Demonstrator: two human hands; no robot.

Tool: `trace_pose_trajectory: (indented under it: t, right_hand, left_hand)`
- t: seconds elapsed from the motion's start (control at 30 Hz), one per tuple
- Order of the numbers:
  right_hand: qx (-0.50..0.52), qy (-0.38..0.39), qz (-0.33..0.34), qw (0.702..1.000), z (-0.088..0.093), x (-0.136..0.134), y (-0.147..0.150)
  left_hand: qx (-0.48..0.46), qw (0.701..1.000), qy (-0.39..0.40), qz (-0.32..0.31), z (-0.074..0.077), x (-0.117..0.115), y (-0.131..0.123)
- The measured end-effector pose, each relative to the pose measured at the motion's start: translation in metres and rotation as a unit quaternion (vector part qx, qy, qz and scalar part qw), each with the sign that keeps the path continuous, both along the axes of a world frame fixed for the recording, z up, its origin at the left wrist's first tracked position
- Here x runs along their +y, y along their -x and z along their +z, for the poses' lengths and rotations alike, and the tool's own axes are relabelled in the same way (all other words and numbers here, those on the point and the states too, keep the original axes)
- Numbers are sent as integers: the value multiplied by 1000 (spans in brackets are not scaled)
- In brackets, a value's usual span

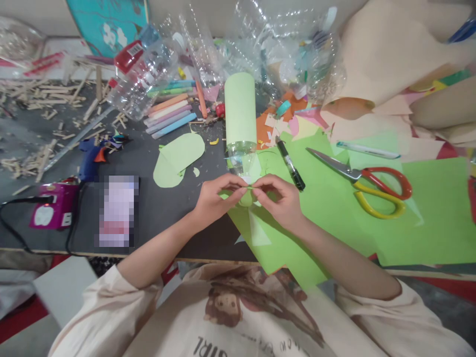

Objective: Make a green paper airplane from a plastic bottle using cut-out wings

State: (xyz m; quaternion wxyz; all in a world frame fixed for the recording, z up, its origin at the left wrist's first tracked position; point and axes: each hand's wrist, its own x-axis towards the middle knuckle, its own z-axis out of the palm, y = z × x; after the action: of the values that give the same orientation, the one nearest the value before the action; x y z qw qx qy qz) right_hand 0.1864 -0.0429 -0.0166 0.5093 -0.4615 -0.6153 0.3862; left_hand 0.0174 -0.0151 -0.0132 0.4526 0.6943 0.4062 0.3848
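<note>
My left hand (pixel 220 199) and my right hand (pixel 277 201) meet in front of me, each pinching a small piece of green paper (pixel 246 199) between thumb and fingers. Just beyond them lies a clear plastic bottle (pixel 241 153), its body wrapped in a pale green paper sleeve (pixel 240 106) and its neck end toward me. Left of the bottle, two rounded pale green paper cutouts (pixel 182 156) overlap on the dark table. A black marker (pixel 290 163) rests to the right, on bright green paper sheets (pixel 316 223).
Scissors (pixel 360 178) with red and yellow handles and a pen (pixel 368 149) lie on the right. A blue glue gun (pixel 89 157), a magenta box (pixel 54 206) with a cable and a phone (pixel 117 210) occupy the left. Chalk-like sticks (pixel 171 114) and plastic bottles crowd the back.
</note>
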Motion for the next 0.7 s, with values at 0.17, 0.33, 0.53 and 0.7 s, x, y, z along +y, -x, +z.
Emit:
trace_pose_trajectory:
  t: [0.17, 0.33, 0.53, 0.7]
  right_hand:
    - [-6, -1, 0, 1000, 1, 0, -1]
    - [-5, 31, -6, 1000, 1, -1, -1]
    - [2, 89, -8, 996, 3, -1, 0]
    - [52, 156, -1, 986, 3, -1, 2]
  left_hand:
    - [0, 1000, 21, 2, 2, -1, -1]
    - [-14, 998, 62, 14, 5, 0, -1]
    - [-31, 987, 156, 16, 7, 0, -3]
    - [-14, 986, 162, -24, 7, 0, -3]
